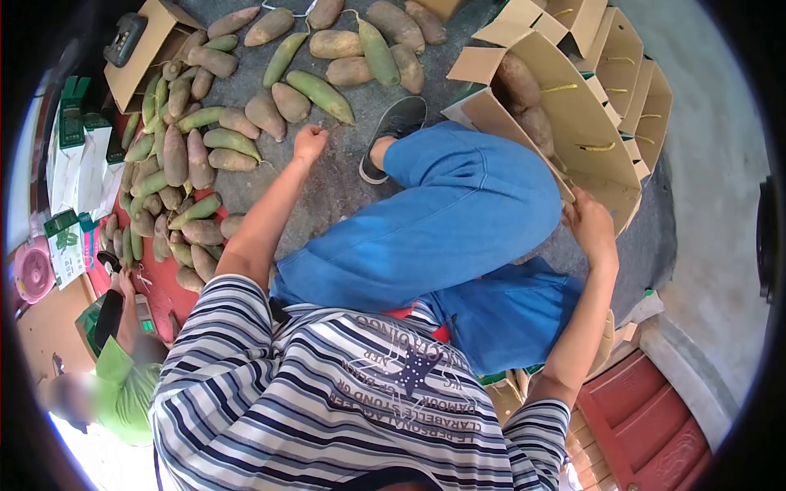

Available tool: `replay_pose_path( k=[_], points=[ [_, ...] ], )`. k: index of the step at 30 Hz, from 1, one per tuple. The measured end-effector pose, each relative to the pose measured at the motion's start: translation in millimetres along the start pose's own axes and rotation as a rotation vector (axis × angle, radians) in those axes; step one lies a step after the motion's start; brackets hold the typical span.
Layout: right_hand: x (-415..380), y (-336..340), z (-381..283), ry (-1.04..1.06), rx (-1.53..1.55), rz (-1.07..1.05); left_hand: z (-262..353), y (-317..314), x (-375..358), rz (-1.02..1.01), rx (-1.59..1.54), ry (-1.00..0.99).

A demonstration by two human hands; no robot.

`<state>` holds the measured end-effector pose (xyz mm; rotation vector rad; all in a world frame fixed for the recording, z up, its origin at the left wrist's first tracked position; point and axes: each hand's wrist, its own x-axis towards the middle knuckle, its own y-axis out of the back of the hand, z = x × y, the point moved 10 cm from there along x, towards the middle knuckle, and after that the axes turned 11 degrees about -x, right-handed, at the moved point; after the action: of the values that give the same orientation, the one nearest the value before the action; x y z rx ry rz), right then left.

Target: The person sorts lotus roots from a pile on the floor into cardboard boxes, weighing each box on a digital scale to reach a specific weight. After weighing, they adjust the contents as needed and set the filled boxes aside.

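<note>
1. Striped shirt lies nearest the camera, with blue trousers beyond it and one dark shoe on the dark mat.
2. Tall and open, the cardboard box stands just beyond the raised knee, toward the right of the view, with thick brown roots inside. A yellow cord shows on its panel.
3. At the box's near edge is the right hand, its fingers bent against the cardboard. Whether they pinch that edge or only rest against it, I cannot tell.
4. Well apart from the box, the left hand is over the mat, fingers curled and pressed together. Nothing can be made out in it; loose roots are near it, among them a reddish one and a long green one.
5. Behind the box, more open boxes stand in a row, also with yellow cords.
6. Green and brown roots spread thickly across the left of the view, some on the mat and others on a red surface.
7. Farther left are white-and-green cartons and a pink fan.
8. Toward the lower left, another person in a green top reaches toward the roots.
</note>
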<state>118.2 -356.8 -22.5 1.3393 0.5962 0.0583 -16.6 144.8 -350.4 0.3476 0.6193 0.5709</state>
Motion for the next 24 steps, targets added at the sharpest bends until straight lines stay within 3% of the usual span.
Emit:
replay_pose_path(
  k=[3, 6, 9, 12, 15, 17, 24],
  points=[
    [1, 0, -2, -0.020, -0.007, -0.023, 55, -12, 0, -0.035, 0.041, -0.163],
    [0, 5, -3, -0.026, 0.011, -0.005, 87, -51, 17, -0.201, -0.013, -0.141],
    [2, 1, -1, -0.032, -0.005, -0.019, 100, -98, 21, -0.292, -0.445, 0.214],
    [3, 0, -1, -0.032, -0.025, -0.014, 108, -131, 26, -0.302, -0.582, 0.414],
    [3, 3, -3, -0.023, -0.022, -0.001, 93, -156, 45, -0.188, -0.709, 0.481],
    [3, 4, -3, -0.046, -0.029, -0.041, 76, -180, 68, -0.261, -0.819, 0.510],
    [0, 3, -1, -0.022, 0.007, 0.009, 91, -135, 64, -0.299, -0.874, 0.498]
  ],
)
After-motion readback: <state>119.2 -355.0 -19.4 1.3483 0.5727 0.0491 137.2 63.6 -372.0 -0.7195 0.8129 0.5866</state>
